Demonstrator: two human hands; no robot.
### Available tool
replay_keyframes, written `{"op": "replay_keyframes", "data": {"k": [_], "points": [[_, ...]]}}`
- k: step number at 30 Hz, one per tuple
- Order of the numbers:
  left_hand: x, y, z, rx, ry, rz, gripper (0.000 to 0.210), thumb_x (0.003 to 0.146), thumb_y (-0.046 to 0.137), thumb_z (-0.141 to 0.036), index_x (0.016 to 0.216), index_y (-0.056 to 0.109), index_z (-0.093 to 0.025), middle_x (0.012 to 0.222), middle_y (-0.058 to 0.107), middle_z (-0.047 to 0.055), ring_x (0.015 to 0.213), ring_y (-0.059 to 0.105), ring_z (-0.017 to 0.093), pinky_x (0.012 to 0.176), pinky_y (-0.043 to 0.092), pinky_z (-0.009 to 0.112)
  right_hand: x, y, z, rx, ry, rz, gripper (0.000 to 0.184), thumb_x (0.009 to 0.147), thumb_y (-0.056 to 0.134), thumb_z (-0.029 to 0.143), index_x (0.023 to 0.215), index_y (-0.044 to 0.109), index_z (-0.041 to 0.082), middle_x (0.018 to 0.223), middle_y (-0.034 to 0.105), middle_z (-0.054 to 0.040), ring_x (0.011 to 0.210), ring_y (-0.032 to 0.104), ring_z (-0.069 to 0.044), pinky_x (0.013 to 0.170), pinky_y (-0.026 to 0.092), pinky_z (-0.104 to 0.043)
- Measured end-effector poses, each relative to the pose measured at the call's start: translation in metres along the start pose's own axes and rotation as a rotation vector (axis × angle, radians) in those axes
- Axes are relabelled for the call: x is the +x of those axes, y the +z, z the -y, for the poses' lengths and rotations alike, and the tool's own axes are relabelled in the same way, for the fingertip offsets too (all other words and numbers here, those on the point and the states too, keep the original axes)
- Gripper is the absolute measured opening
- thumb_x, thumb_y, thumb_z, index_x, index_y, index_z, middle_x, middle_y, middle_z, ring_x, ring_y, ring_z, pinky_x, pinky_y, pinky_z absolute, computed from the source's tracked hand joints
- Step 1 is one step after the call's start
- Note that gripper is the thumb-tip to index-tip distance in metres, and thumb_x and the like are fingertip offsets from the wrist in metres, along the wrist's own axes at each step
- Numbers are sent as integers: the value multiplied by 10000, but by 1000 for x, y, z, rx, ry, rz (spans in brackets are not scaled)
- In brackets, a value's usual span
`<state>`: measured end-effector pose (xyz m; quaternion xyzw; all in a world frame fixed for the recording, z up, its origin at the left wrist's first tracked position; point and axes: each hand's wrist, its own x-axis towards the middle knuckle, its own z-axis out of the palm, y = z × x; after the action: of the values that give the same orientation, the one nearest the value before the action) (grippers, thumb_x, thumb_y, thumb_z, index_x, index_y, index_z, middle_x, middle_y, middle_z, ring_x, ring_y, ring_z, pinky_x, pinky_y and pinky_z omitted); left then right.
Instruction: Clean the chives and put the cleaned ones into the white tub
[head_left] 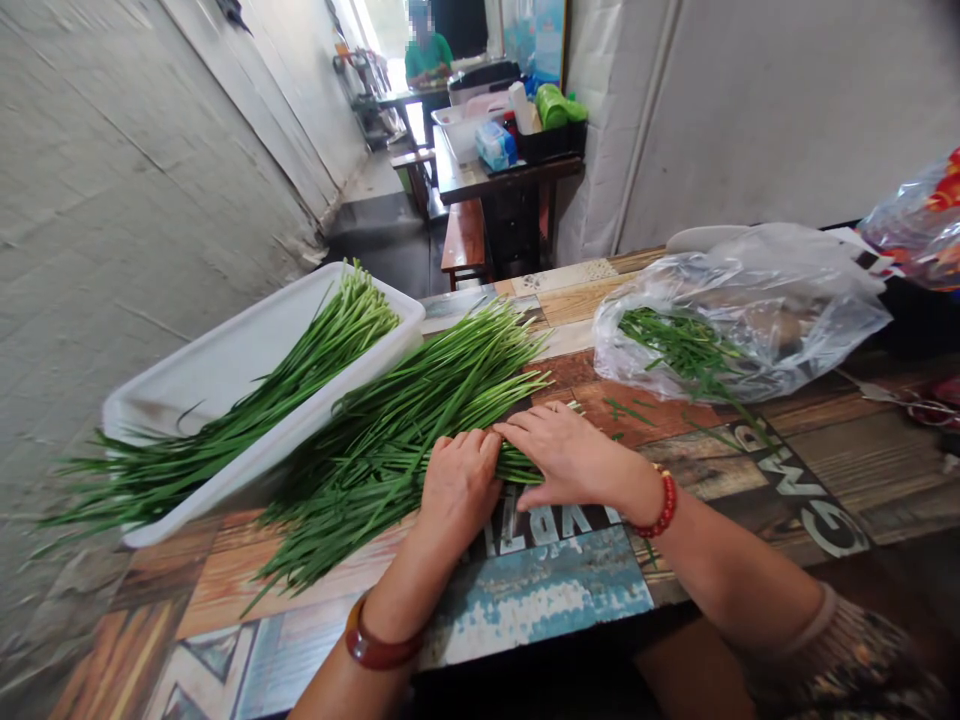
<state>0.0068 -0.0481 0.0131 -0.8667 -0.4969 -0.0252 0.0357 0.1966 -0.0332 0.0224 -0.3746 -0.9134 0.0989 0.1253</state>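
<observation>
A big pile of garlic chives [390, 400] lies on the patterned wooden tabletop, its pale stem ends toward the upper right and its leaf tips toward the lower left. My left hand [463, 480] rests at the near side of the pile, fingers curled over the chives. Beside it, my right hand [566, 455] lies across the stem ends, fingers stretched toward the left hand and thumb apart; its palm side is hidden. More garlic chives [300, 390] fill a white plastic tub [262, 295] on the left, leaves hanging over its end.
On the right sits a clear plastic bag [795, 300] with loose green trimmings [675, 345]. Leaf bits lie scattered near it. Behind, a second table [480, 180] carries boxes and packages, with a bench [463, 240] by it. A person in green [427, 55] is far back.
</observation>
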Motion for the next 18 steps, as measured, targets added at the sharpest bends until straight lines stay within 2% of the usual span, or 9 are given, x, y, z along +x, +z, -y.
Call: {"op": "replay_keyframes", "data": {"k": [3, 6, 8, 11, 14, 18], "points": [[-1, 4, 3, -45, -24, -63, 258, 762, 552, -138, 1010, 619, -161, 909, 675, 80, 871, 621, 266, 747, 401, 403, 4, 0, 12, -127, 60, 30, 565, 750, 774, 426, 1191, 555, 151, 1091, 640, -122, 1014, 597, -297, 896, 414, -436], [-2, 7, 4, -119, -24, -144, 326, 758, 559, -132, 1078, 605, -170, 941, 693, 70, 880, 633, 250, 754, 401, 390, 8, -3, 10, -181, 103, 77, 219, 870, 647, 238, 1063, 581, 158, 963, 658, -88, 902, 632, -252, 781, 432, -367], [-2, 8, 3, -145, 14, -188, 387, 763, 562, -129, 1148, 581, -168, 983, 698, 76, 902, 635, 246, 778, 403, 390, 8, -4, 3, -189, 112, 105, 101, 904, 565, 155, 1001, 589, 160, 909, 661, -73, 839, 642, -223, 720, 428, -330], [-2, 7, 1, -123, 77, -228, 458, 788, 560, -135, 1244, 537, -167, 1017, 696, 87, 915, 631, 246, 813, 403, 401, 7, -4, -8, -159, 98, 104, 84, 882, 596, 159, 965, 592, 168, 940, 646, -65, 867, 638, -212, 705, 429, -301], [-2, 7, 0, -83, 100, -240, 474, 797, 556, -124, 1268, 530, -170, 991, 696, 82, 897, 629, 242, 816, 405, 400, 4, 0, -13, -95, 87, 99, 181, 830, 679, 199, 982, 587, 167, 1002, 622, -64, 913, 627, -207, 730, 443, -285], [-1, 8, 1, -66, 105, -238, 487, 795, 571, -120, 1277, 528, -170, 957, 693, 78, 872, 629, 239, 803, 418, 395, 5, 4, -11, -92, 133, 105, 145, 822, 638, 124, 954, 593, 160, 994, 620, -76, 914, 625, -210, 736, 445, -283]]}}
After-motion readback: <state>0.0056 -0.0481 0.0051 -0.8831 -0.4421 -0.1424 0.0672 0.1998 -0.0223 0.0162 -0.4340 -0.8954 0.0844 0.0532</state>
